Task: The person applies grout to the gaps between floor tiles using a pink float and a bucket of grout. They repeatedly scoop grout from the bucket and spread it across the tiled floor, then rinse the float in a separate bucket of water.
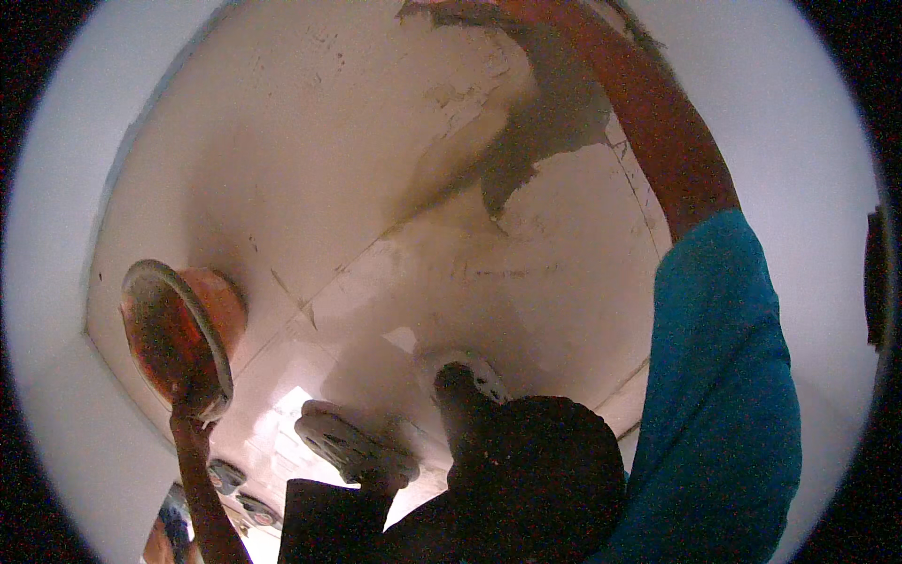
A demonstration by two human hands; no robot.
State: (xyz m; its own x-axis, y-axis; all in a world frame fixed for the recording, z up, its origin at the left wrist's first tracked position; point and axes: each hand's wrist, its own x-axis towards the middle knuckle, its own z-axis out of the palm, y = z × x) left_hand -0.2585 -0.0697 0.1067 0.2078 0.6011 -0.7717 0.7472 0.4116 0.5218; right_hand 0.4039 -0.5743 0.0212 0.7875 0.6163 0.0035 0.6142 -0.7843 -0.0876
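My left hand (191, 411) grips the near rim of an orange-red basin (221, 301) that is tipped on its side, its grey-coated inside facing left. Thumb and fingers close over the rim. Far ahead, my right arm in a blue sleeve reaches to the top edge of the picture. There my right hand (498, 11) is low over the floor beside a patch of wet grey mortar (564, 103); the picture edge cuts it off and its fingers are unclear. Whether it holds anything is hidden.
Light floor tiles (329, 169) with thin joints lie below, smeared with grey. White walls (794, 122) stand at both sides. My feet in perforated shoes (348, 442) are near the bottom. Behind, at lower left, are more footwear (256, 509) and part of another person (172, 522).
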